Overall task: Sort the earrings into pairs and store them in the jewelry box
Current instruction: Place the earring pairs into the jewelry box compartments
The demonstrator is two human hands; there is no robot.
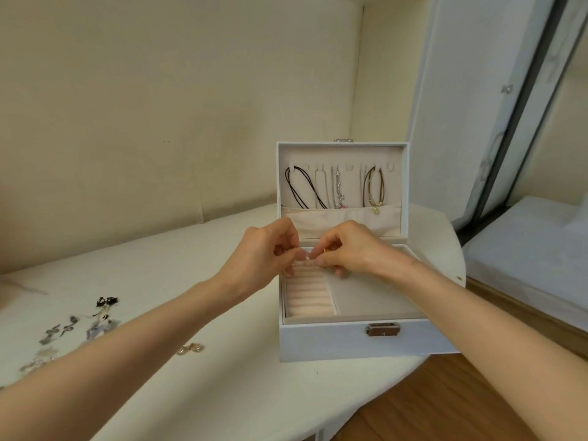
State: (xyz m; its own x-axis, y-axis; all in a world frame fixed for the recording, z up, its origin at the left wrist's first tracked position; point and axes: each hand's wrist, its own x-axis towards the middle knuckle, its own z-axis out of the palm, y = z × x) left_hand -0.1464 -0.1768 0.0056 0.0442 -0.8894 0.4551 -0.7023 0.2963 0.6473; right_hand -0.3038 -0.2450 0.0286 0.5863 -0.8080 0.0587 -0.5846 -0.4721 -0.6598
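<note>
A white jewelry box stands open on the white table, its lid upright. Both hands hover over the far end of its pink ring-roll strip. My left hand and my right hand meet fingertip to fingertip, each pinching a small gold earring just above the rolls. The earring is mostly hidden by the fingers. Loose earrings lie on the table at the left: a gold hoop pair, a black dangling pair and several grey-blue ones.
Necklaces hang on hooks inside the lid above a fabric pocket. A grey compartment lies right of the ring rolls. A metal clasp sits on the box front. The table's curved edge drops to a wooden floor at the right.
</note>
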